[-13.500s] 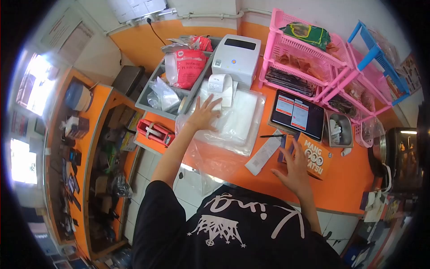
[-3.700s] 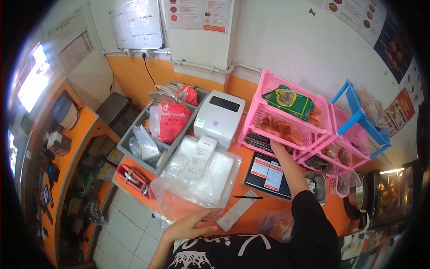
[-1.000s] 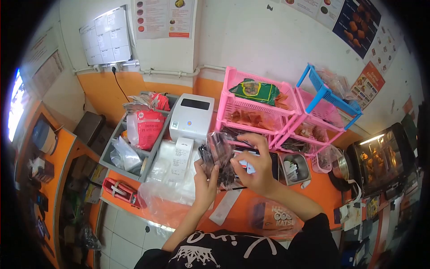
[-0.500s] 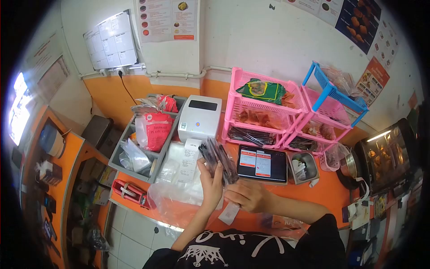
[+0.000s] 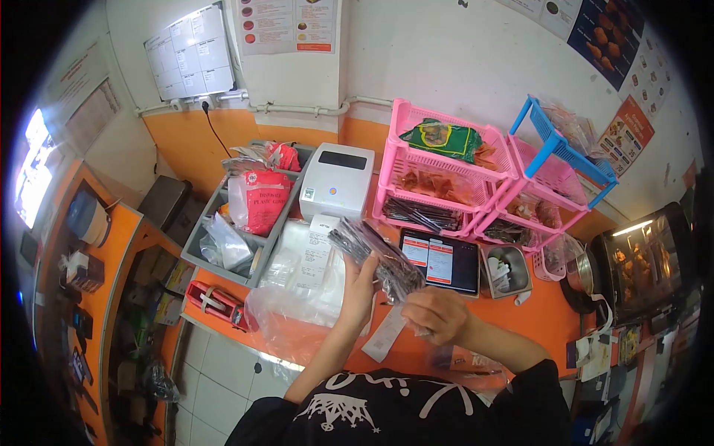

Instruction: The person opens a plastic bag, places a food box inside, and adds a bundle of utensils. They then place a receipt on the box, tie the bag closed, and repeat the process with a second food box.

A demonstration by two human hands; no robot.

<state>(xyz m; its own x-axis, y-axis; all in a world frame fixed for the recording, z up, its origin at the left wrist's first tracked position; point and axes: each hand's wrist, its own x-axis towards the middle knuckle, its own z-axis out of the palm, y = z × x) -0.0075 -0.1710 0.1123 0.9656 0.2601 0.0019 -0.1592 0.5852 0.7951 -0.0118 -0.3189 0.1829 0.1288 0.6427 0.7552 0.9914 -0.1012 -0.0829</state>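
Observation:
A bundle of thin dark sticks in clear plastic (image 5: pixel 383 256) is held between both hands above the orange counter; its exact kind is hard to make out. My left hand (image 5: pixel 359 281) is closed around its left side, thumb on top. Near the lower right end, my right hand (image 5: pixel 437 312) grips the plastic with bent fingers. Below the bundle lies a paper slip (image 5: pixel 384 334). A white label printer (image 5: pixel 337 182) stands behind, with a printed strip (image 5: pixel 315 253) coming out over clear plastic bags (image 5: pixel 279 260).
Pink stacked baskets (image 5: pixel 446 167) at the back hold packets and similar dark sticks. A tablet (image 5: pixel 440 262) and a metal container (image 5: pixel 506 271) stand before them. Left are a grey divided bin (image 5: pixel 262 276) and a red tape dispenser (image 5: pixel 216 303). A printed brown packet (image 5: pixel 468 360) lies near my body.
The bundle has tilted, stretching further toward the lower right. My right hand has shifted right and slightly up, away from my left hand. The printed strip is longer now.

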